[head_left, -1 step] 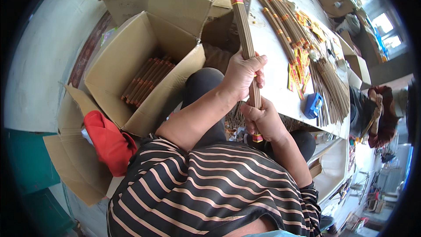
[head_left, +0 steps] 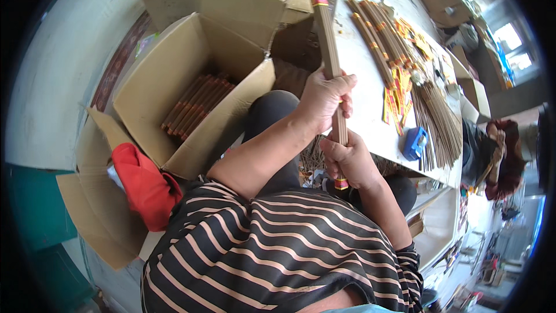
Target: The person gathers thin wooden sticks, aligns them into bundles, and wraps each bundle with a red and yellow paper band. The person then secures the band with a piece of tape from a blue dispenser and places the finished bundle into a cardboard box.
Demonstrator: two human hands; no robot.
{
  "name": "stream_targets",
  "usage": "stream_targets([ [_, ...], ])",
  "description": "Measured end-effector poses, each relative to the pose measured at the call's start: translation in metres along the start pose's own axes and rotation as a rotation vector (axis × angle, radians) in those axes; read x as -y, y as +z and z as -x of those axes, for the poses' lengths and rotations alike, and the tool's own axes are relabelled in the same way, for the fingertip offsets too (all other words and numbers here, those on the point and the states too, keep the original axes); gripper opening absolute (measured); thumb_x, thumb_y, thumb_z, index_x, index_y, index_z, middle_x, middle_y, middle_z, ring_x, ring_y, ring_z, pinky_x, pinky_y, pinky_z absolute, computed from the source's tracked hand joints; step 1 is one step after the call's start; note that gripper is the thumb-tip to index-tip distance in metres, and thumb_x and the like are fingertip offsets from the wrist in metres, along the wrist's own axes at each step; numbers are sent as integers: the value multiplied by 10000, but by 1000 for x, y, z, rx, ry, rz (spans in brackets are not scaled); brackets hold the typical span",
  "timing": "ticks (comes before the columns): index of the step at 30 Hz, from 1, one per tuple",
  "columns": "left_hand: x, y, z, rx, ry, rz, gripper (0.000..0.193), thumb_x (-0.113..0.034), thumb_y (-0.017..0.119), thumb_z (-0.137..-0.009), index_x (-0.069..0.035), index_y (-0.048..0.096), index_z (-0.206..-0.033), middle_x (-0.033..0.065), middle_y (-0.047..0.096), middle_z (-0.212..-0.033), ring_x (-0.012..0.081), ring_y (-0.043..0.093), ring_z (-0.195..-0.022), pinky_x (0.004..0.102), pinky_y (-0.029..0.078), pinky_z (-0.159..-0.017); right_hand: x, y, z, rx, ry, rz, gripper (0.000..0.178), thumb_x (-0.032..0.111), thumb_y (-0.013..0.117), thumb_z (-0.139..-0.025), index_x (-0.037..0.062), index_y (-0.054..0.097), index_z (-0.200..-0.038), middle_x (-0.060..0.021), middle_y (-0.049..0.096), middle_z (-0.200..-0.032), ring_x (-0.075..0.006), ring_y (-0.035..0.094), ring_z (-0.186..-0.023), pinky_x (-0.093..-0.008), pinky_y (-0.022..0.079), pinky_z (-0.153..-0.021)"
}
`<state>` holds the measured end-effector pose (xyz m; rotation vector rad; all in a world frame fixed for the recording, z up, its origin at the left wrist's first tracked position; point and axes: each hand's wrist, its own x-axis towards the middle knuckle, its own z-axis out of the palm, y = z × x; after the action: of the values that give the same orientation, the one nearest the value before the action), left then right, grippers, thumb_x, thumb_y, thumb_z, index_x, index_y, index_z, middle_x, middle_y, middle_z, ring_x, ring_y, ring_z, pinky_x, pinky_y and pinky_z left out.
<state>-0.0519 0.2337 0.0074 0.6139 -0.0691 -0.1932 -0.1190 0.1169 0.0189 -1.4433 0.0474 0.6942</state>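
A long bundle of thin brown incense sticks (head_left: pixel 327 43) slants up and away in front of my body, with red and yellow bands near its two ends. My left hand (head_left: pixel 324 97) is closed round its middle. Lower down, my right hand (head_left: pixel 351 159) grips the same bundle close to its near end, which pokes out below the fingers. Left of my knee stands an open cardboard box (head_left: pixel 159 61). Several banded brown bundles (head_left: pixel 197 105) lie side by side inside it.
On the white table (head_left: pixel 359 40) at the right lie more bundles (head_left: pixel 382 32), yellow and red paper strips (head_left: pixel 398 97), loose sticks (head_left: pixel 440 124) and a blue tape dispenser (head_left: pixel 414 143). A red cloth (head_left: pixel 142 185) hangs over the box's near flap. Another person (head_left: pixel 504 150) is at the far right.
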Motion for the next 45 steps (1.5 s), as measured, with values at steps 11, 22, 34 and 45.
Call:
stream_targets([
  [11,-211,-64,1,-5,333,-853,503,-536,554,-819,-47,454,-883,17,476,-586,97,472,-451,224,424,-412,16,-4,-37,-12,-270,171,441,339,610,-846,6,494,-1111,-136,596,-1014,-233,589,-979,-368,453,-899],
  [22,-127,-375,-19,-517,-711,-1336,388,-102,541,-766,18,462,-1127,141,560,-886,244,559,-758,363,485,-622,-9,-30,-47,-274,-47,319,228,179,534,-900,-26,545,-1001,-96,610,-853,-176,605,-806,-304,493,-788],
  [34,-12,-461,10,-85,-896,-1781,420,-309,559,-811,9,569,-1084,241,592,-1049,341,586,-956,432,466,-804,-10,-28,-63,-367,64,275,227,159,562,-883,-35,555,-1000,-95,621,-866,-163,605,-819,-279,480,-793],
  [45,-42,-446,4,53,-1010,-1883,333,-149,517,-825,32,562,-1101,227,599,-1050,305,595,-952,379,474,-809,-1,-53,-40,-397,21,309,249,188,567,-888,-33,561,-1000,-94,633,-872,-155,605,-837,-276,484,-782],
])
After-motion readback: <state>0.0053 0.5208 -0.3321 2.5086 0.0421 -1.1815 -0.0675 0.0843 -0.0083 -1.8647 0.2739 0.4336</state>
